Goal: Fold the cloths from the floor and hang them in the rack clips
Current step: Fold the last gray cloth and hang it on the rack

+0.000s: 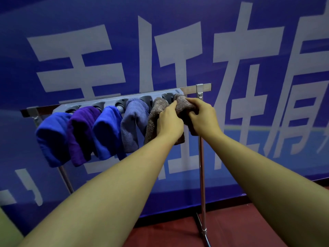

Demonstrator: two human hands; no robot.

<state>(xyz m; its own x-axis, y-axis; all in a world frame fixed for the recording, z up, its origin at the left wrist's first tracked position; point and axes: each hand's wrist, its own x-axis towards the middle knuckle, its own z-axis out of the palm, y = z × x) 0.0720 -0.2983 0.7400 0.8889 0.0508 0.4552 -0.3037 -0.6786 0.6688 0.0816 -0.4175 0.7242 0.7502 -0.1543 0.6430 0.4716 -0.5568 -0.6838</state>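
Both hands pinch the brown cloth (183,106) at the rack's (201,175) rightmost clip: left hand (170,122) bunches the fold, right hand (203,116) stuffs its top in so it grips.

I stood in what looked like a staged indoor hall rather than a home; a huge blue printed banner with large pale characters (160,50) covered the wall behind the freestanding chrome metal rack (202,157); dark red smooth flooring (231,223) lay underfoot.

Both forearms bare all the way up, no sleeves, left hand (170,124) and right hand (203,116) ungloved, no rings or watch.
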